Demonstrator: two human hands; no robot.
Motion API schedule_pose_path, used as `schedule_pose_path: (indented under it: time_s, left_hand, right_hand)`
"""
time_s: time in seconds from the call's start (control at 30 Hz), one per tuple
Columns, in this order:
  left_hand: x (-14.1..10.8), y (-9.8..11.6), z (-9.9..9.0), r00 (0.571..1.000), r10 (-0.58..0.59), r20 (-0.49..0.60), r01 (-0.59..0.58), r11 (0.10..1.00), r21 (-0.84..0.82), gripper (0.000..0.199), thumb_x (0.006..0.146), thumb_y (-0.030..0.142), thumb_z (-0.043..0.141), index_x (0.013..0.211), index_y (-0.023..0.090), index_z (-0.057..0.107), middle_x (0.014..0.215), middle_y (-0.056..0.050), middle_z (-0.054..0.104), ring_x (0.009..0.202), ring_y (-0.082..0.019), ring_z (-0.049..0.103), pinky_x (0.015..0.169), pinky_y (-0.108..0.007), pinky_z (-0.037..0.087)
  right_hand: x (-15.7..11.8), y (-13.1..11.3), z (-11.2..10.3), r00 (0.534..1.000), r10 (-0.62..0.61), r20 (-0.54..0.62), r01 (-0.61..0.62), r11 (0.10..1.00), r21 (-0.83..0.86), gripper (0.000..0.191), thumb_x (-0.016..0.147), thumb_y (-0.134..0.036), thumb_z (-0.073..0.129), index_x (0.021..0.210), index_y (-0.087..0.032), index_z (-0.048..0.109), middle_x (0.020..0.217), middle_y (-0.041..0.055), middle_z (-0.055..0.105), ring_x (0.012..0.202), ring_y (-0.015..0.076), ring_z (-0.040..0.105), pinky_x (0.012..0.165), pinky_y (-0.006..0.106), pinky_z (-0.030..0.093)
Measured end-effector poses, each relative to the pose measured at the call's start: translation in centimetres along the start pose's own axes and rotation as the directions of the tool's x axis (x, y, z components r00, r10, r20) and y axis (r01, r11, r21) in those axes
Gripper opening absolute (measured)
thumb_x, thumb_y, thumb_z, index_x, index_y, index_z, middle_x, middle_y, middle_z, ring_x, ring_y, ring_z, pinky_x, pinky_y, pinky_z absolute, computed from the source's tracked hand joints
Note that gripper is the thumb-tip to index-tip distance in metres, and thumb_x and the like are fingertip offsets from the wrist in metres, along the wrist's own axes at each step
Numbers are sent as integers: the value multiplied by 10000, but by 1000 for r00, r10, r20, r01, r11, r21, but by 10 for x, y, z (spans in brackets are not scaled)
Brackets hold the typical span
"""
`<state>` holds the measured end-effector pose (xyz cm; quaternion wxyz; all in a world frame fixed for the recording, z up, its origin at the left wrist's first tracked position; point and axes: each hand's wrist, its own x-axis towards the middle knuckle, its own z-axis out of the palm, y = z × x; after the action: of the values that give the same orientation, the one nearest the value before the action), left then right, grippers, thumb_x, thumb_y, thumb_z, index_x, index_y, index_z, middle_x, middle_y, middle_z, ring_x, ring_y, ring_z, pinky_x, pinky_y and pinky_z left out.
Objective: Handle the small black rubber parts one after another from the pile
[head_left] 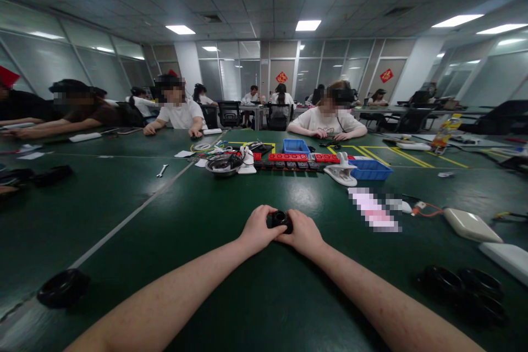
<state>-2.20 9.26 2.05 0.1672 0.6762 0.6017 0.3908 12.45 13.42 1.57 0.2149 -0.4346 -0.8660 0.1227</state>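
Near the middle of the green table (231, 220), a small round black part (280, 219) with a hole in its top is held between both hands. My left hand (259, 229) grips it from the left, thumb across its near side. From the right, my right hand (304, 232) closes on the same part, fingers curled behind it. One similar black part (63, 288) lies at the lower left. A cluster of several black parts (464, 291) sits at the lower right.
Beyond my hands are red socket strips (289, 157), a blue bin (370, 169), another blue bin (296, 146), a bowl of cables (224, 164) and white clamps (341, 169). A wrench (162, 171) lies left. White devices (472, 224) stand right. People sit across the table.
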Motion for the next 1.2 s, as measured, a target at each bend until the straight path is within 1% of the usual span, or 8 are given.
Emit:
schedule_pose_path:
  time_s: [0.07, 0.17, 0.23, 0.37, 0.47, 0.63, 0.9, 1.2]
  left_hand:
    - [1, -3, -4, 997, 24, 78, -19, 998, -64, 317, 614, 287, 655, 887, 174, 539, 892, -32, 530, 834, -185, 497, 717, -297, 403]
    - [2, -8, -10, 977, 54, 205, -22, 987, -156, 374, 605, 308, 668, 927, 166, 542, 903, -32, 532, 790, -163, 496, 686, -273, 407]
    - [2, -9, -13, 964, 71, 256, -25, 983, -181, 402, 602, 319, 673, 951, 167, 542, 906, -31, 530, 769, -153, 493, 673, -265, 406]
    - [1, -6, -16, 951, 95, 293, -47, 985, -168, 392, 616, 306, 664, 969, 181, 549, 897, -23, 529, 753, -144, 485, 659, -255, 401]
    - [0, -5, -17, 951, 106, 292, -64, 986, -151, 387, 620, 310, 661, 970, 187, 552, 896, -22, 529, 760, -147, 483, 658, -253, 398]
    - [0, -3, -18, 950, 130, 282, -94, 986, -135, 378, 632, 295, 653, 984, 199, 553, 899, -22, 532, 788, -156, 491, 672, -256, 399]
    - [-1, 1, -19, 948, 161, 275, -139, 985, -98, 379, 633, 299, 653, 986, 212, 549, 913, -20, 539, 836, -172, 500, 693, -268, 400]
    - [-1, 4, -20, 954, 164, 249, -157, 986, -48, 354, 634, 327, 645, 955, 215, 548, 912, -13, 540, 860, -180, 499, 720, -285, 399]
  right_hand:
    - [0, 6, -3, 997, -69, 45, 60, 982, 178, 607, 552, -438, 666, 1062, -164, 485, 990, 85, 558, 904, 226, 517, 762, 345, 385]
    - [0, 14, -10, 985, -107, 136, 40, 907, 419, 735, 567, -340, 681, 1215, -177, 372, 1101, 89, 520, 963, 211, 507, 814, 349, 386]
    - [0, 15, -15, 965, -153, 215, 25, 864, 504, 687, 581, -291, 676, 1201, -171, 403, 1069, 77, 544, 919, 203, 528, 791, 337, 404]
    - [2, 15, -22, 898, -281, 338, 41, 819, 573, 416, 607, -221, 649, 1011, -168, 563, 924, 23, 607, 836, 187, 551, 752, 307, 417]
    - [3, 16, -22, 888, -281, 363, 17, 811, 585, 365, 621, -180, 627, 981, -161, 570, 891, 12, 609, 803, 168, 549, 723, 281, 418]
    - [4, 17, -18, 908, -236, 347, 20, 850, 526, 354, 594, -183, 652, 939, -150, 582, 848, 11, 599, 763, 161, 541, 684, 268, 411]
    - [3, 13, -19, 923, -194, 331, -11, 850, 527, 292, 575, -197, 668, 851, -153, 586, 740, -18, 556, 694, 137, 508, 620, 235, 391]
    - [0, 11, -10, 978, -51, 203, -29, 928, 371, 300, 522, -276, 704, 756, -152, 564, 675, -22, 519, 630, 122, 463, 543, 219, 340]
